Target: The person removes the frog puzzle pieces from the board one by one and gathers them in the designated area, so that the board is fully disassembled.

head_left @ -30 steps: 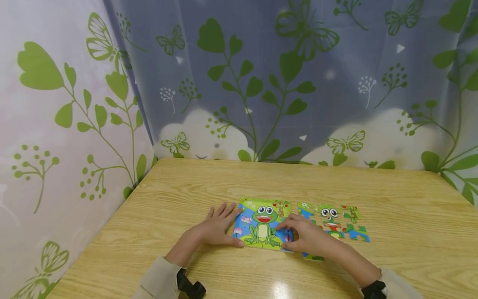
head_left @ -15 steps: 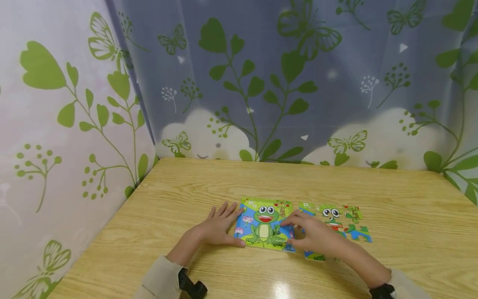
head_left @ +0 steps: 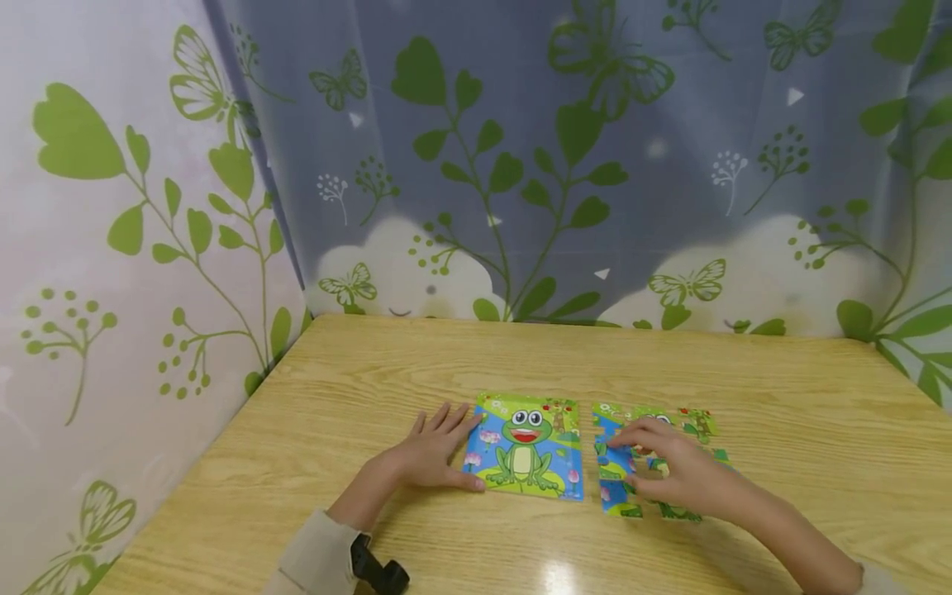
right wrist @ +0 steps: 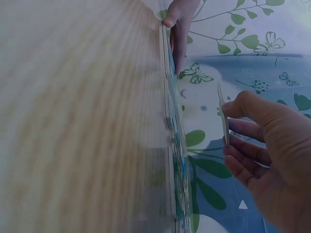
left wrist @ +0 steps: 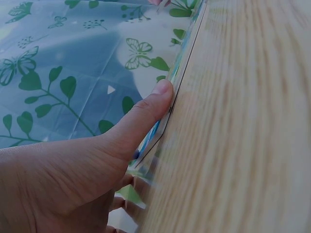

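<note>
A square frog picture board lies on the table in the head view. My left hand rests at its left side with fingers spread, its thumb touching the near edge in the left wrist view. To the right lie several jigsaw pieces of the same frog picture, partly laid together with gaps. Over them, my right hand pinches a thin jigsaw piece between thumb and fingers. The right wrist view shows that piece edge-on, raised off the table. The hand hides some of the pieces beneath it.
The wooden table extends around the board and pieces. Behind it hangs a blue curtain printed with green leaves and butterflies, and a pale printed curtain stands along the left. A detached piece group lies at the right.
My right hand has moved right with the jigsaw piece, from the frog board's right edge to over the loose pieces. The left hand keeps its place.
</note>
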Demonstrator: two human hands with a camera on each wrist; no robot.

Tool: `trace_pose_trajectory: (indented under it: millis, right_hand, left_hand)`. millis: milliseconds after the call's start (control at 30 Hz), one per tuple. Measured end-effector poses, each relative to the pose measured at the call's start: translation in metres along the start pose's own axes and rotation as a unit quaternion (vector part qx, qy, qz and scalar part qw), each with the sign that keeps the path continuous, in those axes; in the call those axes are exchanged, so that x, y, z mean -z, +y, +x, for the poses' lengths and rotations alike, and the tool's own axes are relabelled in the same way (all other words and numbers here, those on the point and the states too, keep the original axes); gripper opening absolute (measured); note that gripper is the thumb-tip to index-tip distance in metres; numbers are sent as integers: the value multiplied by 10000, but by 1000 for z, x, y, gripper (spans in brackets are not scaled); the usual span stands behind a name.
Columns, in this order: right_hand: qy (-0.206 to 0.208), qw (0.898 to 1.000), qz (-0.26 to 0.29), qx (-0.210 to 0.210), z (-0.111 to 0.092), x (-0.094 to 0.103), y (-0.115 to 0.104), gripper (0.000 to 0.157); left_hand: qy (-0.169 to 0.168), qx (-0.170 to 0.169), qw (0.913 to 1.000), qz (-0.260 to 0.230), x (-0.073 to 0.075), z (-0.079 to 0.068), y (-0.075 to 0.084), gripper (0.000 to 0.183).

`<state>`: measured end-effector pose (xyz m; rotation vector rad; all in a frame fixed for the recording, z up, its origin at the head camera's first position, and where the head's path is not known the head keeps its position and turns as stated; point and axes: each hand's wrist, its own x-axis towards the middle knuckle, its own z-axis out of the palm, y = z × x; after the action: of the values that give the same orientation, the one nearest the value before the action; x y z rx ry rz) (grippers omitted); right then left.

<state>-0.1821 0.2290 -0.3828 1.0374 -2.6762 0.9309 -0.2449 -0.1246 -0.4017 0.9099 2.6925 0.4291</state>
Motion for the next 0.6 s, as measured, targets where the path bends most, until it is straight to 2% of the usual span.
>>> trace_pose_trajectory:
  millis: [267,600]
  right_hand:
    - [207,9995,-222,17,-27,19,10,33]
    - [705,9938,-804,309,-58,29,29,40]
  left_hand:
    - [31,-5,10000,-16,-1,0,0,95]
    - [34,12,10000,9,-1,1,0,94]
